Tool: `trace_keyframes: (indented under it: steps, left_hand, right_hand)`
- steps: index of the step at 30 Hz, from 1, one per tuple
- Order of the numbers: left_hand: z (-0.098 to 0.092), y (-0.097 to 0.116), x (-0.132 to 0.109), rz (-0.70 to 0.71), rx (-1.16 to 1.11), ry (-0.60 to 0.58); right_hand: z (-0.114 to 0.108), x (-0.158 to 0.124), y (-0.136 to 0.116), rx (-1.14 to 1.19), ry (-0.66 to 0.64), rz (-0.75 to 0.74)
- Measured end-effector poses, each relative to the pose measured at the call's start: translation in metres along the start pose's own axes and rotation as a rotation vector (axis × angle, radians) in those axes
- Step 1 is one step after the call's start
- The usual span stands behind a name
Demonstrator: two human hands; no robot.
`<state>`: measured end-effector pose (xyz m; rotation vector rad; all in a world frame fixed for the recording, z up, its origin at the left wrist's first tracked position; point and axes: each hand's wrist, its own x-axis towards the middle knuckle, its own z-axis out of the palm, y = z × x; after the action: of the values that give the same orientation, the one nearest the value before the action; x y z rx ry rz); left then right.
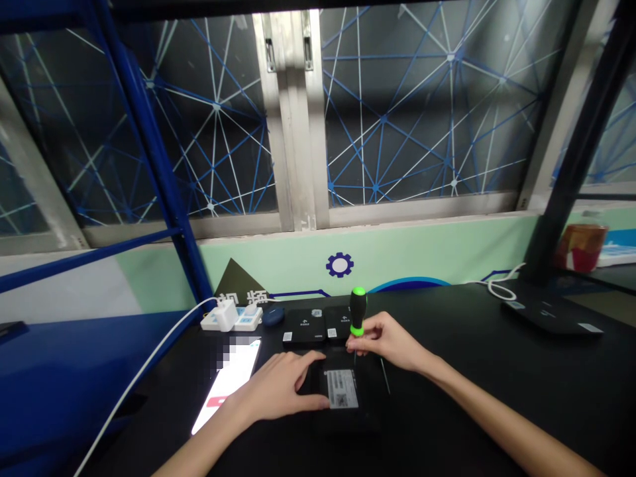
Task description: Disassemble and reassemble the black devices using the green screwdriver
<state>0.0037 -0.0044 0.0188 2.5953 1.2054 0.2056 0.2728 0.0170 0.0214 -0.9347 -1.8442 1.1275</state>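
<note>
A flat black box with a white label [342, 388] lies on the black table [472, 371] in front of me. My left hand [278, 391] rests on its left side, fingers spread over the top and thumb along the front edge. My right hand [390, 341] is closed around a screwdriver [358, 311] with a black and green handle, held upright with its tip down at the box's far edge.
Two more small black boxes [304, 326] sit behind. A lit phone [228, 384] lies at the left, with a white power strip and charger [231, 317] and cable behind it. A thin black rod [385, 375] lies right of the box. Another black device [551, 315] sits far right.
</note>
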Motion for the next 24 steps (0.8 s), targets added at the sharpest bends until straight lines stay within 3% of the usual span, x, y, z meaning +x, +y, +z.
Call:
trace_keyframes:
  steps: [7,15,24]
  left_hand:
    - [0.0023,-0.0004,0.0003,0.013,0.029,0.039]
    - [-0.0003,0.0036,-0.0014,0.035,0.028,0.069]
    - [-0.0006,0.0017,0.0018,0.104,0.06,0.118]
  right_hand:
    - [0.0014,-0.0002,-0.0022,-0.029,0.014,-0.082]
    - [0.0033,0.002,-0.0008,0.154,0.104,0.012]
    - [0.0041,0.0002,-0.0024,0.171,0.066,-0.02]
